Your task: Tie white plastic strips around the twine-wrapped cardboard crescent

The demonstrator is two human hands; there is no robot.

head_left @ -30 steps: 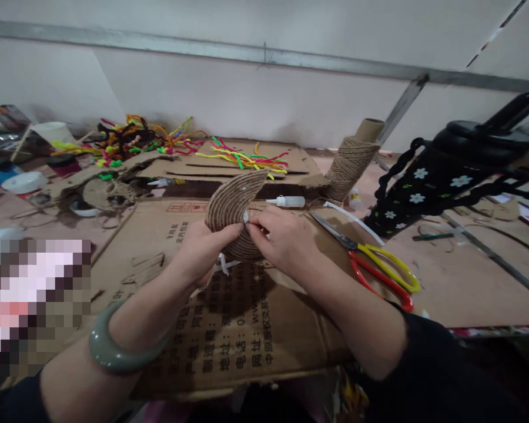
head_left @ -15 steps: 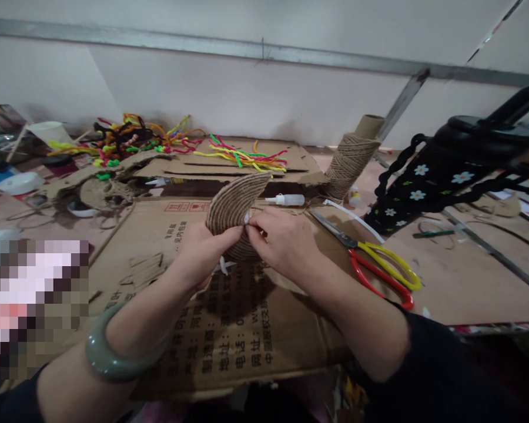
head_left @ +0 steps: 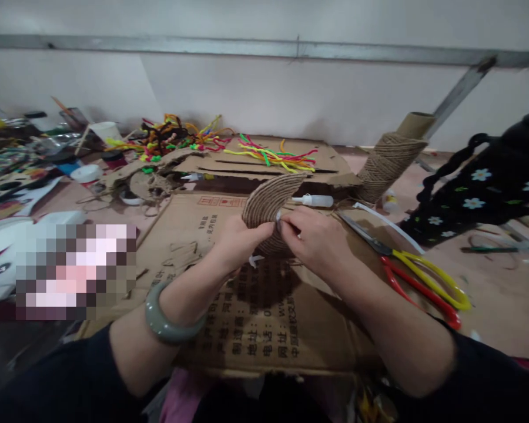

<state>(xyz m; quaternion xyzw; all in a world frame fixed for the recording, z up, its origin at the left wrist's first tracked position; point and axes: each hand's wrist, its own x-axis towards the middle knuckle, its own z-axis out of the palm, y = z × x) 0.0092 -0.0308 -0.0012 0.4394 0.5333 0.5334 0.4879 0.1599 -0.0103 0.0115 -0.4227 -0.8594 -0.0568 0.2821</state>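
Observation:
A curved, horn-shaped piece faced with rows of brown jute twine (head_left: 271, 197) is held up above a printed cardboard sheet. My left hand (head_left: 235, 244) grips its lower left side, thumb across the front and the other fingers hidden behind. At the inner edge of the curve, my right hand (head_left: 317, 238) pinches with thumb and forefinger at a small white scrap (head_left: 278, 217), mostly covered by the fingertips. Another white strip (head_left: 255, 259) sticks out below the left thumb. Both hands are close together, nearly touching. The piece's lower part is partly hidden by the hands.
Scissors (head_left: 390, 252) with red and yellow handles lie to the right. Behind are a white squeeze bottle (head_left: 317, 200), a twine spool (head_left: 388, 161) and colourful pipe cleaners (head_left: 273, 154). A black flowered bottle (head_left: 480, 182) leans at right; paint pots (head_left: 87, 174) stand left.
The camera view has swung left, so everything appears further right. Both hands keep their hold on the twine-covered piece and the white scrap, with little visible change between them.

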